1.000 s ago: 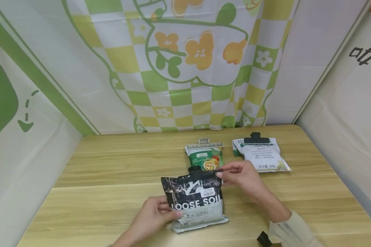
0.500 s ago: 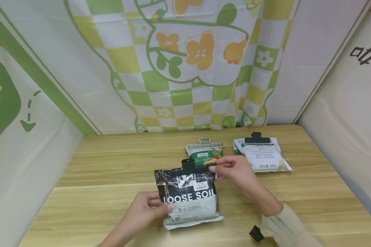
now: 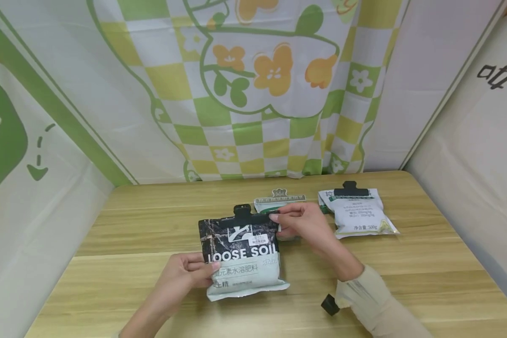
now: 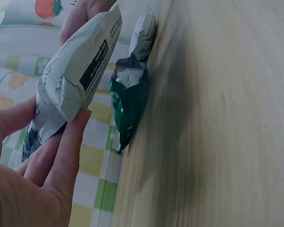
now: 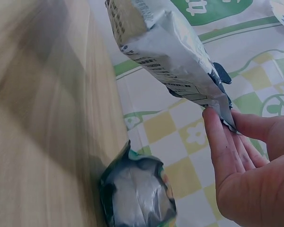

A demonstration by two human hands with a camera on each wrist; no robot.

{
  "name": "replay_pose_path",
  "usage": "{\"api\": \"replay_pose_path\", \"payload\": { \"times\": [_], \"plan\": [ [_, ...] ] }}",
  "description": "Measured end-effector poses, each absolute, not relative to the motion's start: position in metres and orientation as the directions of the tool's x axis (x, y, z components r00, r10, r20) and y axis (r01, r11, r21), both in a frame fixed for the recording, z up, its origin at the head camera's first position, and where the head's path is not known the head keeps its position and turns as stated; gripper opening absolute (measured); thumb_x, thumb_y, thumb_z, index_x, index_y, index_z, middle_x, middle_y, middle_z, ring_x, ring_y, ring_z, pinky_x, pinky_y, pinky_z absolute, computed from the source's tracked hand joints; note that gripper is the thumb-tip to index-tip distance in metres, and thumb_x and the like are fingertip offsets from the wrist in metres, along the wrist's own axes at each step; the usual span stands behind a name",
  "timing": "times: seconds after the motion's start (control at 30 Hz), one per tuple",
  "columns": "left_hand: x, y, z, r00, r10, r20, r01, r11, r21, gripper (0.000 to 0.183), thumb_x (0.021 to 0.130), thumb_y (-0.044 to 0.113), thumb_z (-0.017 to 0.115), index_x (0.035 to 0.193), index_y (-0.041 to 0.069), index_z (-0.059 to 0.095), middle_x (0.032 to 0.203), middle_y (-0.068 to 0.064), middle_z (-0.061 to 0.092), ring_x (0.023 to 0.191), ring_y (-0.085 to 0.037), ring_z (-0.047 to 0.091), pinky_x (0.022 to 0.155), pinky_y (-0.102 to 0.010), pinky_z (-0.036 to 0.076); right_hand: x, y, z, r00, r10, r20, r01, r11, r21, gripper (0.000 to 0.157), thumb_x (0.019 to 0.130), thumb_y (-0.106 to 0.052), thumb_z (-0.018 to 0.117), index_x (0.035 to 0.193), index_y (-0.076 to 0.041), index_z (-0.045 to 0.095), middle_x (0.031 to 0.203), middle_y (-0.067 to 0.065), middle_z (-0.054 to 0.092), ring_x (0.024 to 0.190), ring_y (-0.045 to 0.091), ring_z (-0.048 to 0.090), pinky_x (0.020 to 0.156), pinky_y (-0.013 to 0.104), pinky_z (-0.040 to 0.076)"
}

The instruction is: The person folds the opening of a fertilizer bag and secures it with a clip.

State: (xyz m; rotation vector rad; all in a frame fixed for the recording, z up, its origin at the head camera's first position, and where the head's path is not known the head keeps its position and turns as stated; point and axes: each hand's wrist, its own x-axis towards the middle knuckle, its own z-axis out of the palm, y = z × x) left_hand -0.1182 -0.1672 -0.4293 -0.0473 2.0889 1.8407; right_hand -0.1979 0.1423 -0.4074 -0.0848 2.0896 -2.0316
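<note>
A black and pale-grey "LOOSE SOIL" bag (image 3: 245,274) is held up over the table, its front turned to the head camera. Along its top sits a black clip (image 3: 241,215). My left hand (image 3: 179,277) pinches the bag's lower left side, thumb on the front and fingers behind. With thumb and fingers, my right hand (image 3: 310,227) pinches the top right corner. In the left wrist view, the bag's pale underside (image 4: 68,94) shows between thumb and fingers. The right wrist view shows its back (image 5: 180,61) and the corner in my fingertips (image 5: 209,116).
Behind the held bag, a green bag (image 4: 130,106), mostly hidden in the head view, wears a piano-patterned clip (image 3: 280,199). To its right lies a white bag (image 3: 361,216) with a black clip (image 3: 350,189). Fabric (image 3: 253,141) hangs along the wooden table's (image 3: 152,211) back edge.
Both hands have moved the soil bag left and upward in the head view, keeping their grip. It now covers less of the table's front; the right hand now overlaps the green bag. The white bag stays put.
</note>
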Motion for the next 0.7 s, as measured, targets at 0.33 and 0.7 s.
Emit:
{"api": "replay_pose_path", "payload": {
  "times": [0.33, 0.7],
  "plan": [
    [-0.128, -0.18, -0.426, -0.943, 0.004, -0.333, -0.327, 0.18, 0.928, 0.043, 0.096, 0.021, 0.077, 0.129, -0.004, 0.067, 0.107, -0.013, 0.082, 0.083, -0.021, 0.08, 0.096, -0.034, 0.06, -0.216, 0.116, -0.408, -0.968, -0.214, -0.128, 0.135, -0.017, -0.991, 0.034, 0.094, -0.011, 0.079, 0.12, 0.008, 0.07, 0.11, 0.015, 0.076, 0.073, 0.019, 0.079, 0.08, 0.04, 0.067],
    [-0.145, -0.193, -0.435, -0.921, -0.113, -0.372, -0.388, 0.193, 0.901, 0.062, 0.097, 0.038, 0.075, 0.14, -0.003, 0.059, 0.104, -0.001, 0.081, 0.089, -0.014, 0.075, 0.106, -0.043, 0.052, -0.245, 0.085, -0.418, -0.966, -0.198, -0.166, 0.181, -0.058, -0.982, 0.032, 0.094, -0.011, 0.079, 0.119, 0.008, 0.072, 0.113, 0.02, 0.07, 0.071, 0.018, 0.078, 0.09, 0.048, 0.064]
  ]
}}
